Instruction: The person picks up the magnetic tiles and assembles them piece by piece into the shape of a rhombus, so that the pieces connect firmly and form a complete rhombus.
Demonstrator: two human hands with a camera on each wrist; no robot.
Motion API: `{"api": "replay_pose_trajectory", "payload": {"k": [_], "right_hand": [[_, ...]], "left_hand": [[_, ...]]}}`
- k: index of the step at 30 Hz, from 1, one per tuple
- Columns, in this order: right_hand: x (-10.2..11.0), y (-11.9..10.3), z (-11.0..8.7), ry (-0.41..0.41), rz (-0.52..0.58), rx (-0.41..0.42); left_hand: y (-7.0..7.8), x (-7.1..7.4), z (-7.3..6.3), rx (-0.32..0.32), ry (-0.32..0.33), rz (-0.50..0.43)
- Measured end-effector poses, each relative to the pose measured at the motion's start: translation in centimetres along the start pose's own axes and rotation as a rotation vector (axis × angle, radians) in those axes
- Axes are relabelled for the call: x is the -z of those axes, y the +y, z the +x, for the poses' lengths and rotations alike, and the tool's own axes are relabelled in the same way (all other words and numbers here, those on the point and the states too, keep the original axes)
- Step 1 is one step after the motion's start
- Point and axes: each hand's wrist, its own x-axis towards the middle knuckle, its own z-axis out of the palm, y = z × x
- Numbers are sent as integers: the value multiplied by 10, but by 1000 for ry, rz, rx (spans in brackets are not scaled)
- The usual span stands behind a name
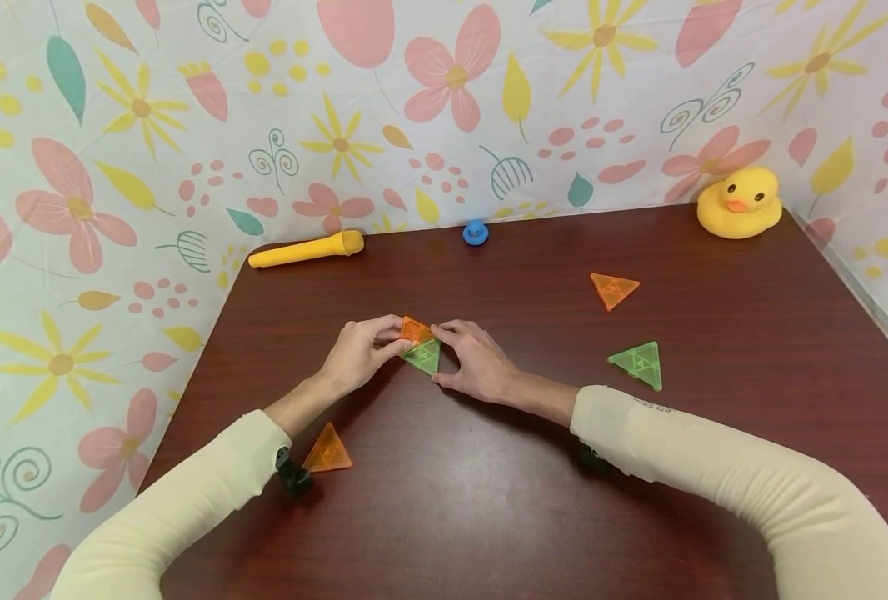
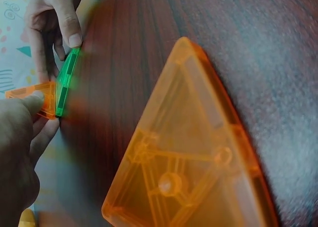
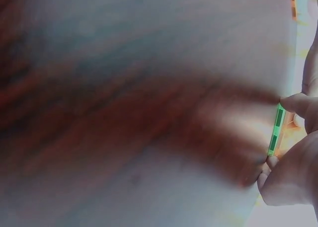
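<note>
Near the middle of the table, my left hand (image 1: 356,357) pinches a translucent orange triangular magnetic tile (image 1: 416,328) between thumb and fingers. From the other side, my right hand (image 1: 480,363) grips a translucent green triangular tile (image 1: 425,358) at its corners. The two tiles meet edge to edge between the hands. In the left wrist view, the green tile (image 2: 65,83) stands at an angle to the orange tile (image 2: 43,95). The right wrist view shows the green tile (image 3: 276,129) edge-on, spanning from thumb to finger of the right hand (image 3: 295,152).
A loose orange triangle (image 1: 328,450) lies beside the left wrist. Farther right lie another orange triangle (image 1: 613,290) and a green triangle (image 1: 642,365). Along the back edge are a yellow toy microphone (image 1: 305,250), a small blue duck (image 1: 476,233) and a large yellow duck (image 1: 740,208).
</note>
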Motion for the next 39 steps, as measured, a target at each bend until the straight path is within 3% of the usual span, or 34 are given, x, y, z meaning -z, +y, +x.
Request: {"api": "replay_pose_trajectory", "payload": {"k": [13, 39], "right_hand": [[1, 3, 1, 2, 17, 9], [4, 7, 4, -32, 81, -27]], "left_hand": [[1, 3, 0, 6, -39, 7], [2, 0, 1, 14, -51, 69]]}}
